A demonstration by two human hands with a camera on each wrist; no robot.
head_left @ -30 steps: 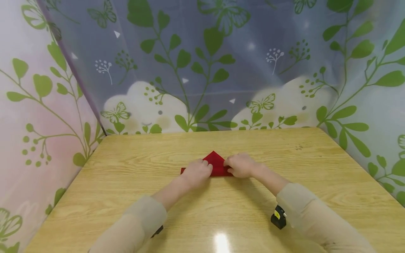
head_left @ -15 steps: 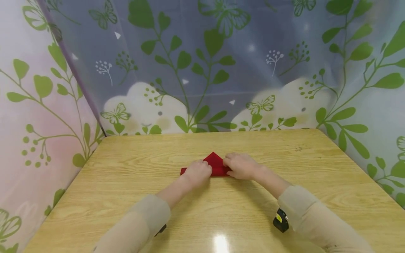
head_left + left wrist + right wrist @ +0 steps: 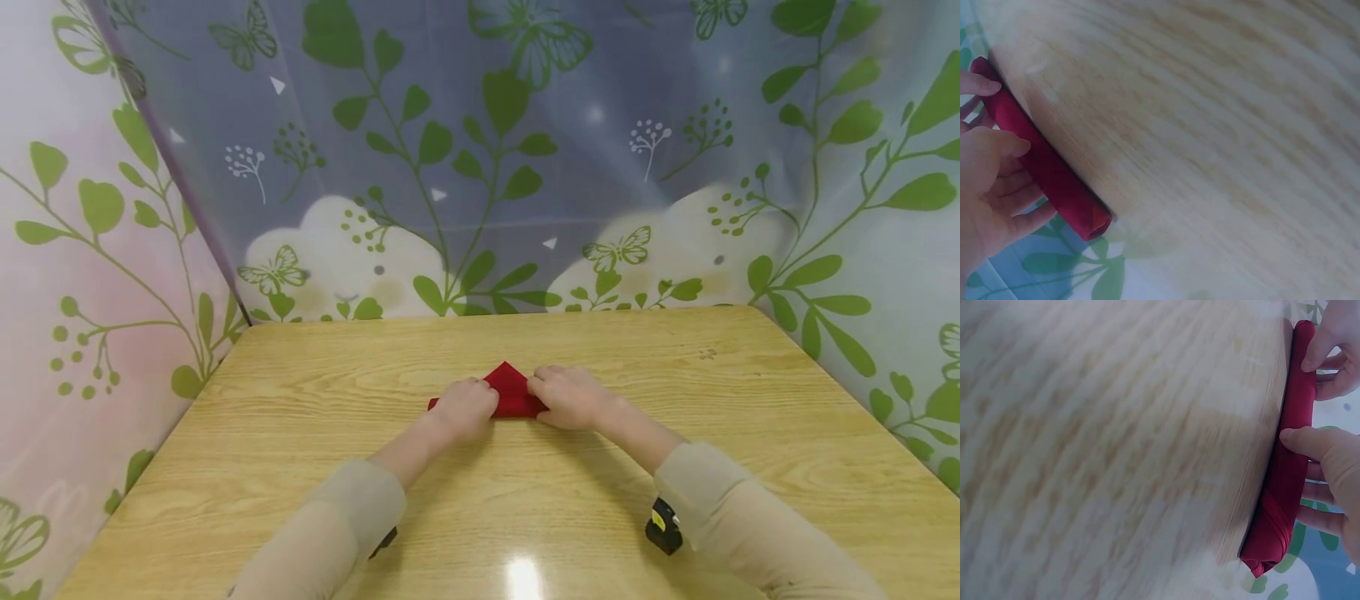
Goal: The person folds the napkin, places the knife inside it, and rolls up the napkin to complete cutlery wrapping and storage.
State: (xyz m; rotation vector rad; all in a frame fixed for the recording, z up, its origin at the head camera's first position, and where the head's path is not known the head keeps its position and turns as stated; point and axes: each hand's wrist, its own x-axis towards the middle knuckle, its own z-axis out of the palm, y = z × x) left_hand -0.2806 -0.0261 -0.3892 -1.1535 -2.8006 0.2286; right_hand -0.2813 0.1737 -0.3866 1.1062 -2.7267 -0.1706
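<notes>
A red cloth (image 3: 515,406) lies on the table, its near part rolled into a tube and a triangular point (image 3: 506,372) lying flat beyond it. My left hand (image 3: 467,408) holds the left half of the roll. On the right half is my right hand (image 3: 573,398). The left wrist view shows the left thumb on the near side of the tube (image 3: 1057,178) and the fingers curled behind it. In the right wrist view, the right hand (image 3: 1335,465) pinches the roll (image 3: 1297,409) likewise, and the cloth's loose folded end sticks out below.
The wood-grain table (image 3: 315,367) spreads around the cloth. Behind it hangs a printed curtain (image 3: 465,167) with leaves and butterflies, and similar fabric (image 3: 82,275) borders both sides. A black wrist camera (image 3: 663,527) sits under the right sleeve.
The cloth's left end has gone from a flat fold to a rounder roll. Both hands stay on it, with only small shifts of the fingers.
</notes>
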